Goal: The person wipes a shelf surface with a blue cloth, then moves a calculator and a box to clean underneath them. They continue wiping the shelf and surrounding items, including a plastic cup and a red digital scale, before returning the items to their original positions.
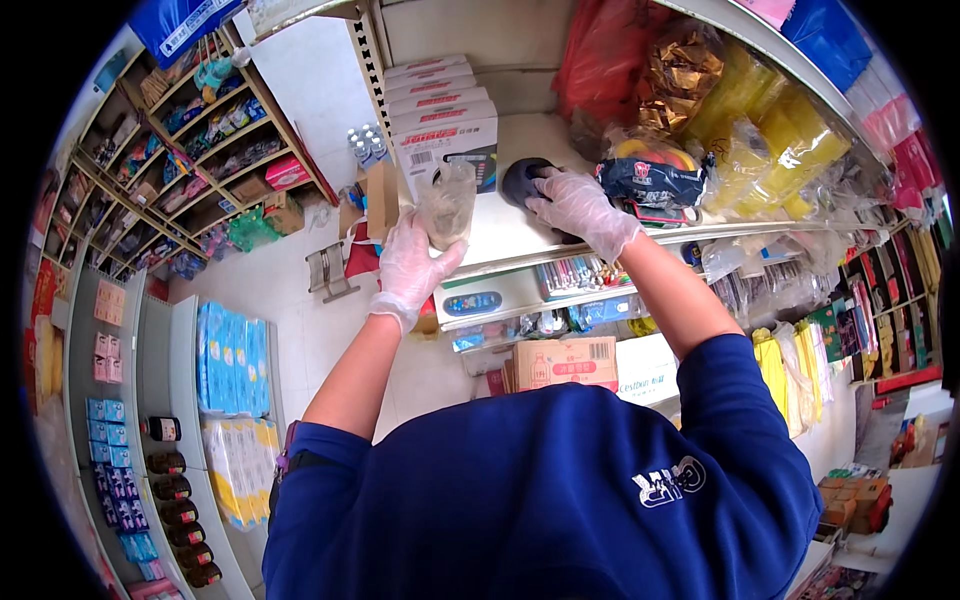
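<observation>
Both hands wear thin clear plastic gloves. My left hand (417,259) is at the front left of a white shelf, its fingers and thumb around the lower part of a cloudy clear plastic package (448,204); what is inside cannot be made out. My right hand (583,208) rests its fingers on a dark rounded object (525,182) lying on the shelf board. Behind the package stands a row of white printed cardboard boxes (448,142). Just right of my right hand is a dark printed plastic packet (651,180).
Red plastic bags (607,60), gold foil in clear wrap (679,71) and yellow plastic packages (780,135) fill the shelf's right side. Lower shelves hold pens (581,276) and a blue pencil case (472,303). Cardboard cartons (566,361) stand below. Stocked shelving is at left.
</observation>
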`<state>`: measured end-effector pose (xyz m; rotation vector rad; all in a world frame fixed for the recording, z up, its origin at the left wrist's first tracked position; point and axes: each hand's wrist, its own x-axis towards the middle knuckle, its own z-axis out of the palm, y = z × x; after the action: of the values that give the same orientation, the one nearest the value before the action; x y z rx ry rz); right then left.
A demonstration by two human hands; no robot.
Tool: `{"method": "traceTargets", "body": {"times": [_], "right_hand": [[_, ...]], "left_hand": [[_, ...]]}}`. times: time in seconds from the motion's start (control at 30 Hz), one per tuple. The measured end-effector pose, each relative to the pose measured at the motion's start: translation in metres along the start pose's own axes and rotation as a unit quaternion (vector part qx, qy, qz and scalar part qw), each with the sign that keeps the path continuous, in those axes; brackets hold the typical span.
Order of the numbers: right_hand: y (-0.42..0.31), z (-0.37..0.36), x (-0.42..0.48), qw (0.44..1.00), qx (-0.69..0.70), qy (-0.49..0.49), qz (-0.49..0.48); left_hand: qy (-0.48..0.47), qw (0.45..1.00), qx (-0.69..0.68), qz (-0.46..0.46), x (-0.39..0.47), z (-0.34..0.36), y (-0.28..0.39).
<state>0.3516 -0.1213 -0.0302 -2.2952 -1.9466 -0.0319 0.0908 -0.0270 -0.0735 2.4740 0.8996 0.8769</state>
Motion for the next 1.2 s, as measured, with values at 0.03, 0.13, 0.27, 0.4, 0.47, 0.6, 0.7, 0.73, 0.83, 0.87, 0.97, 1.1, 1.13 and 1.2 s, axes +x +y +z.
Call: {"method": "traceTargets", "body": {"times": [0.03,0.13,0.27,0.4,0.47,0.6,0.7,0.73,0.83,0.87,0.97,1.1,1.13,1.2], "right_hand": [[-0.004,-0.005,-0.001,1.0,-0.005,-0.005,0.013],[-0.009,0.0,0.012,0.987,0.035,0.082,0.133],[0.001,0.002,0.068,0.967,0.058,0.108,0.224],[0.012,0.004,0.126,0.951,0.025,0.099,0.291],[0.022,0.003,0.14,0.956,0.027,0.052,0.288],[0.039,0.012,0.153,0.962,-0.016,-0.001,0.271],[0.044,0.018,0.156,0.964,-0.047,-0.019,0.262],[0.045,0.017,0.157,0.964,-0.053,-0.026,0.26],[0.045,0.003,0.159,0.965,-0.012,-0.082,0.249],[0.044,-0.002,0.158,0.965,-0.004,-0.085,0.25],[0.041,-0.01,0.153,0.963,0.009,-0.091,0.253],[0.059,0.0,0.159,0.963,-0.005,-0.085,0.257],[0.058,0.001,0.161,0.963,-0.008,-0.084,0.256],[0.052,-0.005,0.16,0.961,-0.011,-0.099,0.258]], "left_hand": [[0.001,1.0,0.003,-0.004,-0.001,0.001,-0.002],[0.002,1.0,-0.004,-0.007,-0.001,0.001,0.0],[-0.015,1.0,-0.006,-0.02,0.001,-0.003,0.006],[-0.033,0.999,0.001,-0.041,0.003,-0.006,0.012],[-0.015,1.0,-0.006,-0.025,-0.001,-0.002,0.006],[-0.029,0.999,-0.009,-0.018,-0.002,-0.002,0.003],[-0.046,0.999,-0.015,-0.016,-0.001,-0.004,0.005],[-0.054,0.998,-0.02,-0.017,0.0,-0.005,0.006],[-0.035,0.999,0.011,-0.011,-0.003,-0.001,0.002],[-0.035,0.999,-0.001,-0.011,-0.003,-0.001,0.001],[-0.035,0.999,-0.021,-0.009,-0.004,-0.004,0.004],[-0.044,0.999,-0.023,-0.005,-0.001,-0.004,0.004],[-0.054,0.998,-0.029,-0.008,-0.001,-0.005,0.006],[-0.043,0.999,-0.001,-0.016,-0.003,-0.003,0.003]]}}
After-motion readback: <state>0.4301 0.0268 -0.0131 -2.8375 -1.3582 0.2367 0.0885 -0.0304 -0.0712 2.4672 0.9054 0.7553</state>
